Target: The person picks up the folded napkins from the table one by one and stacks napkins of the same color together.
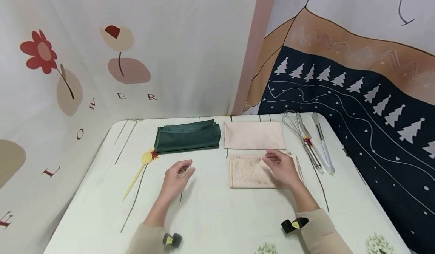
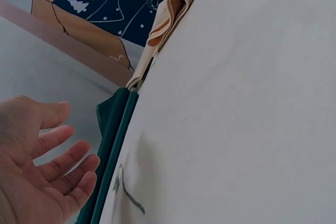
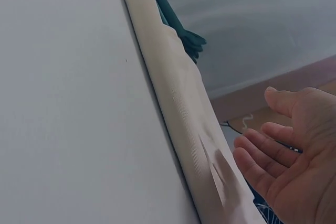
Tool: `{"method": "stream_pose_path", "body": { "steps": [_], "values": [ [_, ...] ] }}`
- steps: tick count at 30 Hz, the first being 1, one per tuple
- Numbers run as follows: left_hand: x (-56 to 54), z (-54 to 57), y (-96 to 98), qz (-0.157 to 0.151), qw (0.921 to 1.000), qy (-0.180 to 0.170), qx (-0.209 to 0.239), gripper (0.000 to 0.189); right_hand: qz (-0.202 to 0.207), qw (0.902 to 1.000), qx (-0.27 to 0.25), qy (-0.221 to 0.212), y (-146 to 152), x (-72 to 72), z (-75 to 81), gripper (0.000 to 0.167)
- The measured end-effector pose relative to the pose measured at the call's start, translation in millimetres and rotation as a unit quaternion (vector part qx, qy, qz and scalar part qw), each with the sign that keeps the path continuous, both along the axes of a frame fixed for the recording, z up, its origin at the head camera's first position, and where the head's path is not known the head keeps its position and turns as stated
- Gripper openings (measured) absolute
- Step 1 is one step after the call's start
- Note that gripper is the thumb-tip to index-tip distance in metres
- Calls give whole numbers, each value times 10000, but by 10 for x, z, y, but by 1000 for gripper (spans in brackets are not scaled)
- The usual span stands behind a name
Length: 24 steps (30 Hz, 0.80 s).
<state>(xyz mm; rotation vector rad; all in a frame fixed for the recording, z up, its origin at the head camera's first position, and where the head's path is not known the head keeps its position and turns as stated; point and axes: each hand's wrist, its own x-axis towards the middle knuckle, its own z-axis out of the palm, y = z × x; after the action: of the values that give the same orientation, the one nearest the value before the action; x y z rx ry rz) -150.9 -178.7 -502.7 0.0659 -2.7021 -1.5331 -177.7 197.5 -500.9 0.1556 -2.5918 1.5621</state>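
Note:
Two folded pale-peach cloths lie one behind the other: the far cloth (image 1: 255, 135) and the near cloth (image 1: 248, 172). My right hand (image 1: 283, 168) hovers over the right part of the near cloth, its fingers loosely bent and holding nothing. A folded dark green cloth (image 1: 187, 137) lies left of the far peach cloth. In front of it, over the bare table, is my left hand (image 1: 177, 179), relaxed with nothing between thumb and fingers. The left wrist view shows that hand (image 2: 47, 166) with its fingers spread apart.
A yellow spoon (image 1: 137, 174) lies to the left of the green cloth. On the right lie a whisk (image 1: 302, 138) and tongs (image 1: 323, 142). The white tabletop (image 1: 210, 216) meets a printed curtain (image 1: 190, 57) at the back.

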Motion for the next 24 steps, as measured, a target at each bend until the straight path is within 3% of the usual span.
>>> {"method": "stream_pose_path", "body": {
  "steps": [11,17,24],
  "values": [
    [47,-74,166,-171,9996,145,185,34,-389,9984,287,308,279,111,-54,33],
    [59,-86,234,-301,9992,182,208,34,-681,9970,314,201,426,150,-93,32],
    [59,-82,251,-238,9993,65,274,34,-874,9949,496,122,553,211,-63,34]
  ]
}}
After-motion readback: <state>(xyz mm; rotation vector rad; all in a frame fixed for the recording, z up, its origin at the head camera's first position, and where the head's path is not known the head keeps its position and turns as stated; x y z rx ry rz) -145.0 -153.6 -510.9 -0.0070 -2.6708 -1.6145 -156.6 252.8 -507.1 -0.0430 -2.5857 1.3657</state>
